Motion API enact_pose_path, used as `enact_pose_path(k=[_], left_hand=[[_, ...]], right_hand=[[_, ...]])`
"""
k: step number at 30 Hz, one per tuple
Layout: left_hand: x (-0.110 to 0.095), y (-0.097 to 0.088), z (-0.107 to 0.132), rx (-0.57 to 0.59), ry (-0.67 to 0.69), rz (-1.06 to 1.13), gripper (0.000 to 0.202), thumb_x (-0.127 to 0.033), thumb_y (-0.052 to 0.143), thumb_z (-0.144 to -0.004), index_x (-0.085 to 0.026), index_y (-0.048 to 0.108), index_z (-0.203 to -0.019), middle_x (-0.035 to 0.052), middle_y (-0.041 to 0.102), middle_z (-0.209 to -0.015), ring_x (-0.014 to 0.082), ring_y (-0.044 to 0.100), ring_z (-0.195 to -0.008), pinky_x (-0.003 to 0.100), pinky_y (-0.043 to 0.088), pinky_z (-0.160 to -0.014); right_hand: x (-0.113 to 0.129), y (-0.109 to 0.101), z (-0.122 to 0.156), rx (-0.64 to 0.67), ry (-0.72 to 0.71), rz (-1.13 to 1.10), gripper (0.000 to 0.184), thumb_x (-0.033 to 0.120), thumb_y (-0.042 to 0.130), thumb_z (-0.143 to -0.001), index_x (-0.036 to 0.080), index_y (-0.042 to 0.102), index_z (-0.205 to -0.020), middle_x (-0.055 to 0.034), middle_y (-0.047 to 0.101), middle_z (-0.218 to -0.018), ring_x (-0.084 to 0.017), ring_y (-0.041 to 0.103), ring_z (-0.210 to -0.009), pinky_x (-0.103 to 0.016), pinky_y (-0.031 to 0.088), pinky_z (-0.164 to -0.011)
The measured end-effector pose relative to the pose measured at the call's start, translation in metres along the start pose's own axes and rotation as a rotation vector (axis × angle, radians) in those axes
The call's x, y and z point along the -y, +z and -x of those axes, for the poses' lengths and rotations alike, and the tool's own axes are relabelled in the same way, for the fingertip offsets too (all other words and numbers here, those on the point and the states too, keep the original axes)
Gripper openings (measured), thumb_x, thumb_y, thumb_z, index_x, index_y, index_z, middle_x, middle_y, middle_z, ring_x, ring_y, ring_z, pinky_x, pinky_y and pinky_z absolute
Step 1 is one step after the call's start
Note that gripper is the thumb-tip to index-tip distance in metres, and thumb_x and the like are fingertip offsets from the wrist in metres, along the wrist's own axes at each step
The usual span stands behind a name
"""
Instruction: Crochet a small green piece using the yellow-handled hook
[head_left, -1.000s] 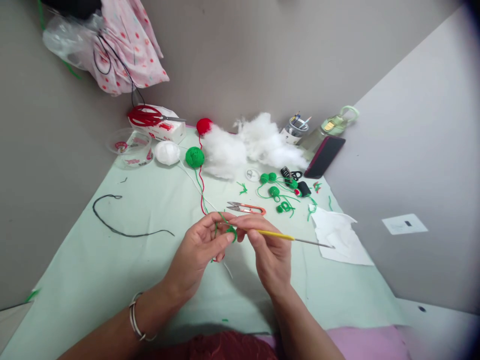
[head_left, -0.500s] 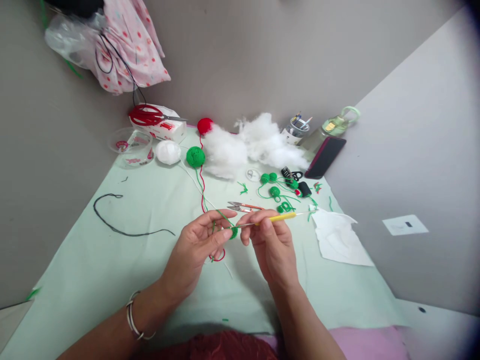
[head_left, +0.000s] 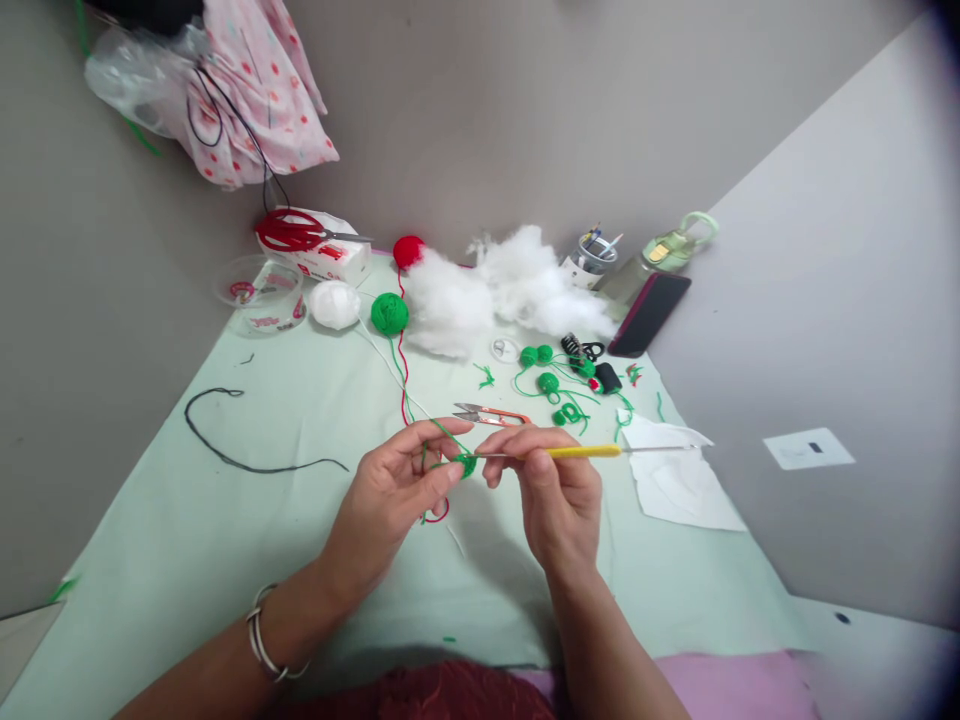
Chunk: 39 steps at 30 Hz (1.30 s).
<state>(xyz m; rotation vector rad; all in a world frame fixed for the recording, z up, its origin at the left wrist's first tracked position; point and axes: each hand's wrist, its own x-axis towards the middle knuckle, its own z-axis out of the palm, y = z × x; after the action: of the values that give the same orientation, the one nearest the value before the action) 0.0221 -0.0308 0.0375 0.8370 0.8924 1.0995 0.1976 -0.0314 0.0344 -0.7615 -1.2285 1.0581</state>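
I see the left hand [head_left: 390, 495] pinching a small green crocheted yarn piece [head_left: 466, 464] between thumb and fingertips, just above the near middle of the bench covered in pale green cloth [head_left: 225, 520]. The right hand [head_left: 559, 495] has its grip pressed around a thin metal crochet hook with a yellow handle [head_left: 581, 451], its tip at the piece. I judge the piece light, soft and easily squashed, best held by its edge. The hook is stiff and slim, best taken on the yellow sleeve. A green yarn ball [head_left: 389, 313] sits far left. Against half a second ago, the hook lies level instead of tilted up, and more yellow shows.
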Motion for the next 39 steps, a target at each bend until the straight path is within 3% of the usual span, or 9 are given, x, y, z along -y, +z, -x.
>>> enact_pose_path(k=[11,18,21,24,26,28,32,36,39], left_hand=[[0.001,0.003,0.001,-0.09,0.041,-0.081,0.026,-0.026,0.082,-0.085,-0.026,0.082,-0.111,-0.0025,0.063,-0.081,0.0097,0.056,-0.064,0.02,0.049,-0.056],[0.0,0.005,0.001,-0.154,0.067,-0.142,0.029,-0.026,0.086,-0.082,-0.024,0.082,-0.11,-0.0023,0.062,-0.082,0.0092,0.054,-0.064,0.02,0.052,-0.06],[0.0,0.005,0.0,-0.096,0.005,-0.027,0.033,-0.029,0.088,-0.083,-0.025,0.082,-0.115,-0.0032,0.061,-0.081,0.007,0.051,-0.06,0.018,0.048,-0.057],[-0.003,0.004,-0.002,0.038,-0.17,0.214,0.041,-0.033,0.088,-0.084,-0.025,0.081,-0.123,-0.0068,0.051,-0.069,0.003,0.034,-0.051,0.014,0.035,-0.048],[-0.007,0.002,-0.004,0.084,-0.275,0.341,0.041,-0.032,0.09,-0.083,-0.022,0.082,-0.122,-0.0102,0.039,-0.061,0.0023,0.022,-0.049,0.013,0.028,-0.045],[-0.01,0.001,-0.006,0.071,-0.292,0.377,0.038,-0.028,0.09,-0.081,-0.019,0.084,-0.118,-0.0115,0.034,-0.06,0.0021,0.016,-0.049,0.012,0.024,-0.044],[-0.009,0.003,-0.004,0.046,-0.165,0.269,0.035,-0.025,0.089,-0.083,-0.025,0.083,-0.118,-0.0066,0.054,-0.071,0.0004,0.025,-0.047,0.014,0.025,-0.042],[-0.003,0.01,0.0,0.041,-0.074,0.181,0.032,-0.026,0.089,-0.084,-0.028,0.083,-0.116,-0.0039,0.064,-0.083,0.001,0.037,-0.048,0.016,0.028,-0.042],[-0.002,0.012,0.001,0.008,-0.079,0.193,0.036,-0.03,0.09,-0.084,-0.027,0.082,-0.119,-0.0043,0.064,-0.082,0.0011,0.039,-0.048,0.016,0.029,-0.042]], right_hand=[[0.006,0.001,0.001,0.086,-0.22,0.324,0.022,0.021,0.056,-0.108,0.025,0.077,-0.106,-0.0063,0.08,-0.094,-0.021,0.075,-0.087,-0.036,0.062,-0.074],[0.004,-0.001,0.005,0.154,-0.383,0.619,0.024,0.016,0.053,-0.107,0.024,0.074,-0.115,-0.0086,0.081,-0.103,-0.02,0.078,-0.092,-0.034,0.065,-0.076],[0.003,0.0,0.009,0.194,-0.519,0.877,0.032,0.009,0.058,-0.103,0.027,0.074,-0.124,-0.008,0.08,-0.111,-0.018,0.077,-0.094,-0.029,0.064,-0.076],[0.002,0.001,0.012,0.195,-0.612,0.987,0.041,0.003,0.063,-0.099,0.027,0.075,-0.131,-0.01,0.079,-0.118,-0.021,0.076,-0.106,-0.031,0.064,-0.085],[0.003,0.001,0.011,0.132,-0.526,0.83,0.04,0.007,0.063,-0.1,0.028,0.075,-0.131,-0.0098,0.079,-0.115,-0.022,0.076,-0.103,-0.034,0.065,-0.083],[0.004,0.002,0.008,0.037,-0.331,0.564,0.031,0.014,0.06,-0.103,0.03,0.078,-0.123,-0.0068,0.08,-0.104,-0.021,0.075,-0.088,-0.036,0.064,-0.076],[0.003,0.004,0.0,-0.025,-0.072,0.21,0.021,0.027,0.061,-0.106,0.029,0.082,-0.105,-0.004,0.079,-0.091,-0.017,0.069,-0.069,-0.035,0.06,-0.067],[0.0,0.009,0.003,0.033,-0.154,0.336,0.021,0.022,0.064,-0.104,0.03,0.082,-0.111,-0.0065,0.082,-0.097,-0.023,0.076,-0.092,-0.037,0.063,-0.075],[-0.003,0.01,0.012,0.053,-0.265,0.522,0.034,0.013,0.063,-0.102,0.034,0.079,-0.125,-0.007,0.081,-0.106,-0.022,0.076,-0.095,-0.036,0.064,-0.076]])
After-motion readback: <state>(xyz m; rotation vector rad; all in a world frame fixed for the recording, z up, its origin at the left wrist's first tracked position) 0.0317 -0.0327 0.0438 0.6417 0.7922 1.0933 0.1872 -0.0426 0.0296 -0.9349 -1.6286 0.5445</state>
